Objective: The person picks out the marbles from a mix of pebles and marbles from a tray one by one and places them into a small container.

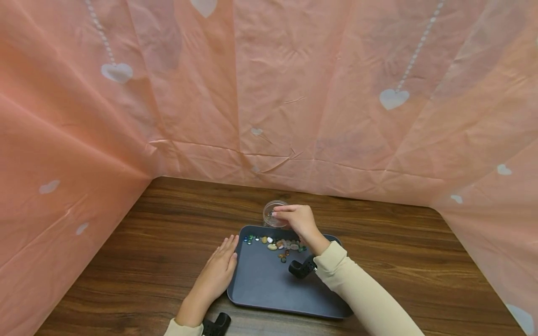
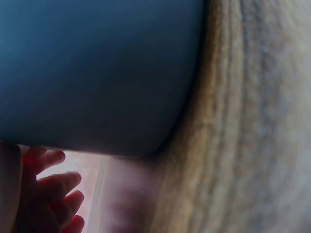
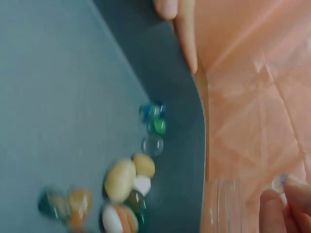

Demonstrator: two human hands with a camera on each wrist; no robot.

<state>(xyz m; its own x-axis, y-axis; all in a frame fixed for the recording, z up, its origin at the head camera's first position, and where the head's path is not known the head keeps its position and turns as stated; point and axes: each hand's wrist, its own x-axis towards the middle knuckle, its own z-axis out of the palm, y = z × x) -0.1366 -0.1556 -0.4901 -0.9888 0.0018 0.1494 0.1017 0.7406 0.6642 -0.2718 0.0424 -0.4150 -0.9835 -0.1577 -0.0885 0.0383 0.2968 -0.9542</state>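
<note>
- On my right side, the right hand (image 1: 299,219) pinches a small clear marble (image 3: 278,183) with a bluish fleck between thumb and fingertips.
- My left hand (image 1: 219,268) lies against the left side of the tray, its fingers extended rather than curled and holding nothing.
- Just under the right fingers I see a round clear container (image 1: 275,202) standing beyond the far edge of the tray. Small specks show inside it, though I can't tell from here how many pieces they are.
- The dark grey tray (image 1: 269,289) sits between my two forearms and fills much of the blurred left wrist view.
- Along its far side I make out blue and green marbles (image 3: 154,111) near the left corner, then a pale yellow pebble (image 3: 120,180), a small white stone (image 3: 142,185) and a mixed cluster reaching right.
- Each wrist carries a black camera mount (image 1: 301,269), beside cream sleeves (image 1: 365,294).
- Everything rests on a brown wood-grain table (image 1: 168,224), with pink cloth (image 1: 286,102) printed with white hearts hanging around it.
</note>
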